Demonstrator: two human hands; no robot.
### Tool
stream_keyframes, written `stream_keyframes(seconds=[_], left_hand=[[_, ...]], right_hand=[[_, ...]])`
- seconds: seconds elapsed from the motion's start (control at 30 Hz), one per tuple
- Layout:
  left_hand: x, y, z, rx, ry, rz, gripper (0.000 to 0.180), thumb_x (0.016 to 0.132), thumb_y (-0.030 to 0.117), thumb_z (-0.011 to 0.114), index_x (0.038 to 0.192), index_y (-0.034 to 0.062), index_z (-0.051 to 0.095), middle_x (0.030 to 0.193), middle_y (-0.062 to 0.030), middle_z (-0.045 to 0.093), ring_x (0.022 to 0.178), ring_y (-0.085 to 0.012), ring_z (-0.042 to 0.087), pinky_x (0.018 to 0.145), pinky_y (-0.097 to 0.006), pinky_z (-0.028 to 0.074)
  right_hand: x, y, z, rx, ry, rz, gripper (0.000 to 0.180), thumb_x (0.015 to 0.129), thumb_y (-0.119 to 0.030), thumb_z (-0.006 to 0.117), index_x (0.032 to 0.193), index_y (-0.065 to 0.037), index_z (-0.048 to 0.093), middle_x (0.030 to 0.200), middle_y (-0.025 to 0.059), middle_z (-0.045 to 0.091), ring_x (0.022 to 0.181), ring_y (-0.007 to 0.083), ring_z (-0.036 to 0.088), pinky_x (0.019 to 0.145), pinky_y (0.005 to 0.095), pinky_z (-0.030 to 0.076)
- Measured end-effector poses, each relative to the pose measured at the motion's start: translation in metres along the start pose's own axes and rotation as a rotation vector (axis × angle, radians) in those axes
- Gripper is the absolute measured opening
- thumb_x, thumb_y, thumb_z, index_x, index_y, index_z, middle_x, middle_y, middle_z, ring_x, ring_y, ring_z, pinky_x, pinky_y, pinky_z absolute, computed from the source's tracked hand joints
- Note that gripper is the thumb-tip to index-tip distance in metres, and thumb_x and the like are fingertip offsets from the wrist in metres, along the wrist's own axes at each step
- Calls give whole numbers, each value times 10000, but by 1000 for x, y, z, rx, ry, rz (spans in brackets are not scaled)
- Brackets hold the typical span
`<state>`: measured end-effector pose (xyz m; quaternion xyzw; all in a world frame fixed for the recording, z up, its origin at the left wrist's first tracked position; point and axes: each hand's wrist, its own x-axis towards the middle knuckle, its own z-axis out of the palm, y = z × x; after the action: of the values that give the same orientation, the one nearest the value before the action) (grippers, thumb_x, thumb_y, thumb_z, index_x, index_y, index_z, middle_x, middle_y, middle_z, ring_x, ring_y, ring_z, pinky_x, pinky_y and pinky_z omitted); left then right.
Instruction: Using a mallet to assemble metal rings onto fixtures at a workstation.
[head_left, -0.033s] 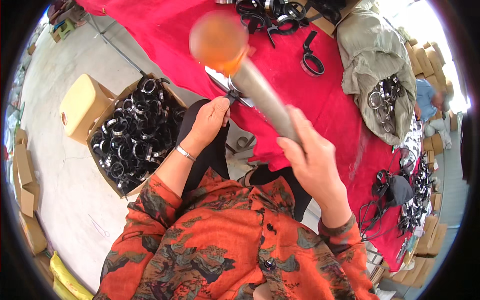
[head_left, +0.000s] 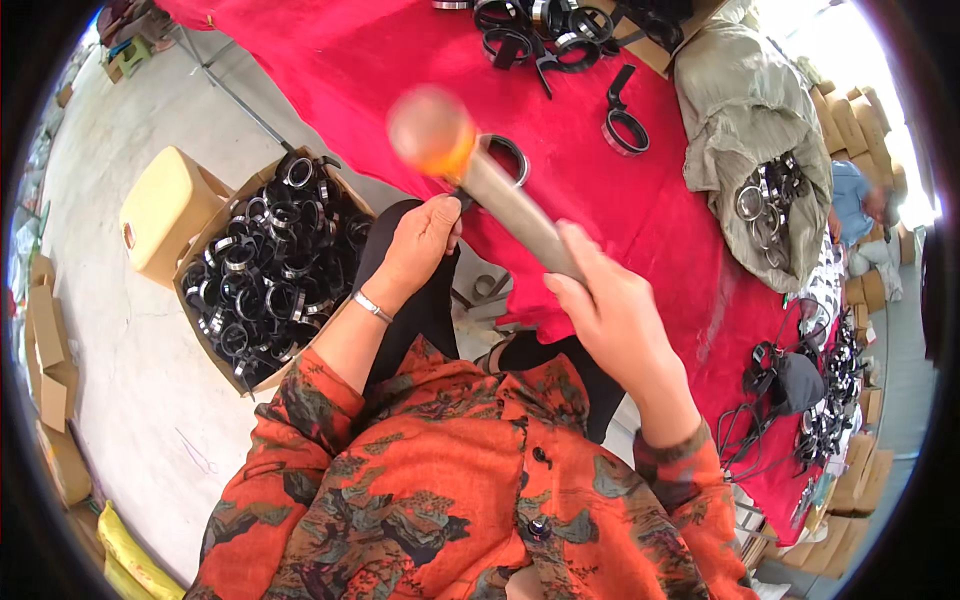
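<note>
Gripping the mallet (head_left: 520, 212) with my right hand (head_left: 625, 315), I have my fingers wrapped round its gray handle; its round head, orange at the neck and a bit blurry, is up in the air beyond my left hand (head_left: 425, 238); that left hand is pinching a small black stem (head_left: 466, 198) between thumb and finger; just past the pinch, partly behind the mallet, is a black ring (head_left: 512, 158) with a shiny edge; the mallet covers the spot between, so I cannot tell if stem and ring are joined; red cloth (head_left: 690, 235) spreads out past both hands and to the right of them; farther past my right hand, one loose ring with a handle (head_left: 627, 128) lies on the cloth; left of my left hand, near my knee, sits a cardboard box (head_left: 211, 349) full of black rings (head_left: 265, 275); well off to the right of my right hand is a gray-green sack (head_left: 715, 120), with more rings in its mouth.
</note>
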<state>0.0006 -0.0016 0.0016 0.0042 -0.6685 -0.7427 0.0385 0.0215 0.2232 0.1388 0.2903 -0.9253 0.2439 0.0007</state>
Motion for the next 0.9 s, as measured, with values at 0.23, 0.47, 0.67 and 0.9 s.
stream_keyframes(seconds=[0.23, 0.47, 0.67, 0.9], left_hand=[[-2, 2, 1, 3, 8, -10, 429, 979, 405, 472, 760, 41, 524, 657, 1, 490, 597, -93, 478, 567, -247, 413], [2, 0, -2, 2, 11, -72, 358, 975, 340, 471, 763, 58, 526, 675, 11, 491, 614, -84, 471, 575, -243, 413], [4, -9, 10, -56, 12, 46, 345, 967, 330, 476, 793, 41, 546, 681, 12, 501, 633, -85, 469, 592, -263, 416], [-34, 18, -16, -61, 174, 49, 312, 964, 316, 467, 794, 69, 555, 687, 8, 547, 623, -60, 509, 540, -213, 404]], right_hand=[[25, -5, -17, 404, 186, 133, 436, 903, -169, 611, 1275, 18, 483, 704, 146, 597, 602, 198, 601, 565, 312, 470], [29, 26, -29, 582, 8, 575, 380, 942, -295, 532, 1247, -68, 519, 654, -24, 503, 497, 61, 473, 431, 219, 399], [-35, 18, -27, 759, 232, 537, 361, 956, -272, 487, 1252, -66, 503, 642, 1, 509, 464, 63, 470, 393, 204, 367], [-45, 40, -10, 748, 38, 637, 446, 958, -232, 494, 1350, -27, 434, 686, 18, 539, 490, 66, 484, 429, 198, 395]])
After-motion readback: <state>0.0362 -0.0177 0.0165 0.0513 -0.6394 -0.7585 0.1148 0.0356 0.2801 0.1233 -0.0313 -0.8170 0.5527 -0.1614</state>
